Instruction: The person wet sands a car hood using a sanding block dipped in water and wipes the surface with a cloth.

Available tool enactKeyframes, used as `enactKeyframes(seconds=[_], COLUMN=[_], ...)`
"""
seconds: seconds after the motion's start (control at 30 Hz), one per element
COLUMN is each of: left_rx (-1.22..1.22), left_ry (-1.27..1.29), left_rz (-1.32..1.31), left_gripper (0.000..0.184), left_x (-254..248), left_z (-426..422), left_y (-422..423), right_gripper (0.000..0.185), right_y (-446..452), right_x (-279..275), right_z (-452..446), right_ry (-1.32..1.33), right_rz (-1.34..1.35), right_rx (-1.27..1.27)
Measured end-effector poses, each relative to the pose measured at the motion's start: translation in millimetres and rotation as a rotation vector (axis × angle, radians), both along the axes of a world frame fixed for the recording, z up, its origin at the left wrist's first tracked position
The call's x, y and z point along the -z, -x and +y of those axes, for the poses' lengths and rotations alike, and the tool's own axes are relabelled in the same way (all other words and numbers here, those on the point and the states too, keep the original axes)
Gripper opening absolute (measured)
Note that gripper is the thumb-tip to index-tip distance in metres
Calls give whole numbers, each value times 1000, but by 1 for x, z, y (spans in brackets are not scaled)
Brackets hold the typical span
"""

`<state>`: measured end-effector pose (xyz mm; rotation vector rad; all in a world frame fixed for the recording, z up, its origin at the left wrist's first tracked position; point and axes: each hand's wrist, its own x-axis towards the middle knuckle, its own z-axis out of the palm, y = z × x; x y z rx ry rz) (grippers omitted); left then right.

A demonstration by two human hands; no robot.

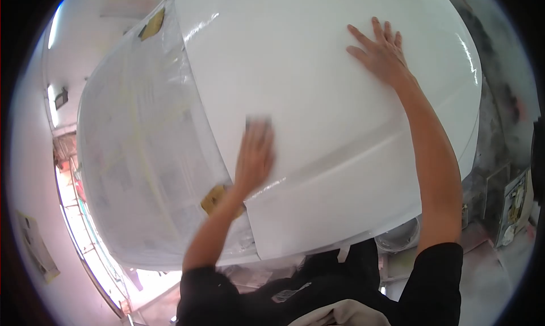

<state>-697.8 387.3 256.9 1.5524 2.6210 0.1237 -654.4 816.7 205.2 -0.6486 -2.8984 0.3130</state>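
A glossy white car hood [306, 87] fills the middle of the head view. My left hand [256, 153], blurred by motion, lies nearly flat over the hood's left part. Beneath its fingertips shows the edge of a small dark grey flat piece [250, 122], pressed against the paint; its kind is too blurred to tell. On the upper right of the hood, my right hand [383, 56] rests with fingers spread, holding nothing. Left of the hood, translucent masking film [136, 127] covers the car, and a tan patch [213, 200] sits at its edge near my left forearm.
Another tan patch [152, 25] is at the film's upper corner. A clear round bucket [400, 235] stands below the hood at lower right. Framed panels [514, 207] lean farther right. A bright window [91, 246] lies at lower left.
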Motion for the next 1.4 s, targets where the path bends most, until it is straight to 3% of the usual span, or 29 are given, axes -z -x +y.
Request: enactKeyframes(seconds=[0.07,0.1,0.17,0.23,0.27,0.3,0.4,0.43,0.53,0.6,0.7,0.77,0.8,0.83,0.93,0.97,1.0,1.03,1.07,1.13,1.23,1.3,1.33,1.37,1.4], left_rx=[-13,15,119,183,-4,-51,-95,80,-11,-7,87,100,-6,-122,-159,24,28,89,34,43,164,179,20,-18,-50], left_ry=[77,118,92,-157,-210,-278,-252,-243,26,23,122,-175,-248,-257,-160,-189,-227,-138,13,17,93,-187,-225,-280,-254], left_rz=[-126,-55,133,297,75,265,254,326,44,-74,77,212,123,203,240,332,195,243,132,-58,108,245,103,293,263], left_gripper=[58,57,54,48,44,41,41,45,59,64,56,49,47,47,49,52,55,58,62,67,57,50,46,45,45], left_x=[-22,-16,15,38,16,37,37,50,9,-12,16,42,31,38,42,58,42,42,24,-1,27,45,29,46,47], left_z=[-23,-9,57,157,218,250,253,214,103,61,114,208,261,295,308,269,238,195,163,122,165,261,314,342,346], left_y=[-37,-9,96,219,253,303,295,280,118,54,160,279,322,364,351,333,273,223,164,91,185,290,321,360,357], right_gripper=[61,61,60,59,59,59,59,59,59,59,59,58,57,57,56,56,56,56,56,57,61,64,65,65,66], right_y=[22,37,44,39,37,38,37,38,35,40,40,40,39,38,36,37,38,35,36,37,40,41,41,41,40], right_x=[4,7,10,15,14,8,9,6,2,2,-1,2,1,2,2,2,1,1,0,-2,2,7,8,7,4], right_z=[5,5,9,6,4,8,11,11,10,9,11,14,13,11,12,15,14,9,9,16,16,15,14,13,16], right_ry=[-14,-27,-47,-62,-70,-90,-34,-20,9,-14,6,22,34,34,40,55,72,75,63,47,62,77,76,72,60], right_rz=[50,74,100,89,76,69,95,90,72,85,81,96,110,116,123,131,134,123,116,117,133,175,156,140,124], right_rx=[65,78,77,69,63,63,45,43,43,66,56,50,47,49,34,33,39,42,44,61,47,49,56,59,54])
